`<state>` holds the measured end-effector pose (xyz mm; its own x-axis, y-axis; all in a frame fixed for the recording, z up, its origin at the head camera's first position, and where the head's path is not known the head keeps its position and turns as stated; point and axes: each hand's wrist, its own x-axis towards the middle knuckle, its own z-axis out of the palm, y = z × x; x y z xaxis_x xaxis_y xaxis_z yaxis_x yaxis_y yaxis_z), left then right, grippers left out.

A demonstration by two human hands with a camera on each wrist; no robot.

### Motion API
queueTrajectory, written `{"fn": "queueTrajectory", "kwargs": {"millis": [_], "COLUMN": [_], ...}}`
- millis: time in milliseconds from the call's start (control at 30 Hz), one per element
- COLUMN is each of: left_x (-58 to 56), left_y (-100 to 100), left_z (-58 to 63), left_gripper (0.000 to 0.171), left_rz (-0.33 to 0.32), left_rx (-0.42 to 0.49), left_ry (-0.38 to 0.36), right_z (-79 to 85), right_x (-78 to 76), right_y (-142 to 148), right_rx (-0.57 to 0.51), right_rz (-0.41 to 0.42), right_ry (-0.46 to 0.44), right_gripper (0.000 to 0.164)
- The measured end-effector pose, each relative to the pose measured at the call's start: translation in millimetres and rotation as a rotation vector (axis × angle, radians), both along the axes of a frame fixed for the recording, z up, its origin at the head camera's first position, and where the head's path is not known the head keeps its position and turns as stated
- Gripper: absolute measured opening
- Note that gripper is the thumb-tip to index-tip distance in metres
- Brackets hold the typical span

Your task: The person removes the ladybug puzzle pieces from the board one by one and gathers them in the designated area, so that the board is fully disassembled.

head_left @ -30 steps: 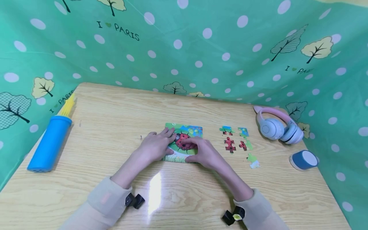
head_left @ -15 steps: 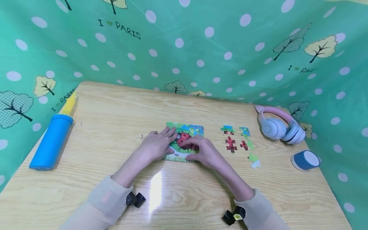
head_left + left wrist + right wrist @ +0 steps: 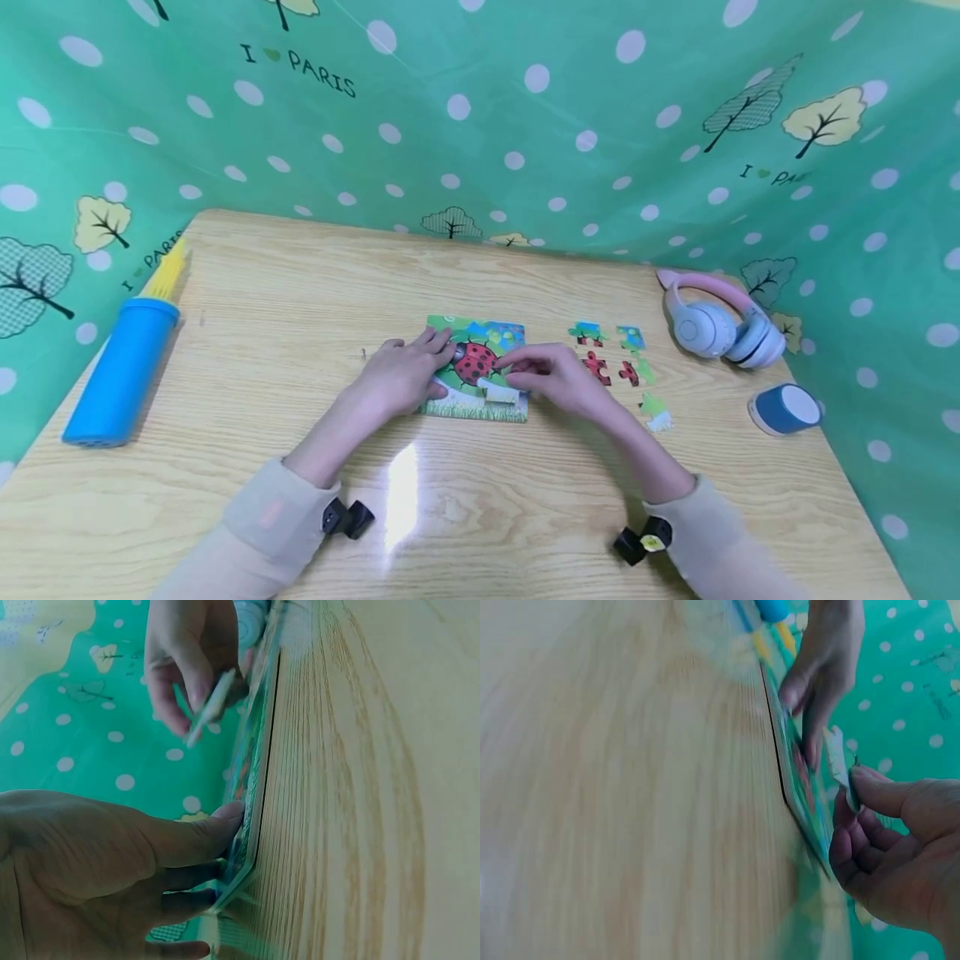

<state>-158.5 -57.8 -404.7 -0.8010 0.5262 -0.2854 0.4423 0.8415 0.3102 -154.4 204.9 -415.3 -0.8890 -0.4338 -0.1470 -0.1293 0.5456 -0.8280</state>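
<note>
A flat jigsaw puzzle board [image 3: 450, 403] with a red ladybug picture lies on the wooden table. My left hand [image 3: 397, 377] rests on the board's left side, fingers extended, its thumb on the front part [image 3: 229, 811]. Over the board's right side, my right hand [image 3: 561, 379] pinches a puzzle piece [image 3: 838, 761] between thumb and fingers. This piece is pale along one side and held up above the board, tilted, as the left wrist view also shows. It covers part of the board's lower right in the head view.
Right of the board lie several loose puzzle pieces, among them a red one [image 3: 597, 368] partly behind my right hand and a green-white one [image 3: 656, 414]. Pink-and-white headphones [image 3: 705, 329] and a blue cylinder [image 3: 785, 409] stand farther right. A blue hand pump [image 3: 123, 371] lies at far left.
My right hand has lifted the puzzle piece off the board's lower right and moved slightly right with it. My left hand has stayed on the board.
</note>
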Motion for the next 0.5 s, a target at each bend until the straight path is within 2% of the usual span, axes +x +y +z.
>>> {"fn": "queueTrajectory", "kwargs": {"millis": [500], "left_x": [-0.7], "left_y": [-0.5], "left_z": [1.5], "left_gripper": [0.072], "left_rz": [0.003], "left_rx": [0.001], "left_ry": [-0.010], "right_z": [7.7], "right_x": [1.9], "right_y": [95.6], "right_rx": [0.080], "right_rz": [-0.038], "right_ry": [0.000], "right_gripper": [0.022]}}
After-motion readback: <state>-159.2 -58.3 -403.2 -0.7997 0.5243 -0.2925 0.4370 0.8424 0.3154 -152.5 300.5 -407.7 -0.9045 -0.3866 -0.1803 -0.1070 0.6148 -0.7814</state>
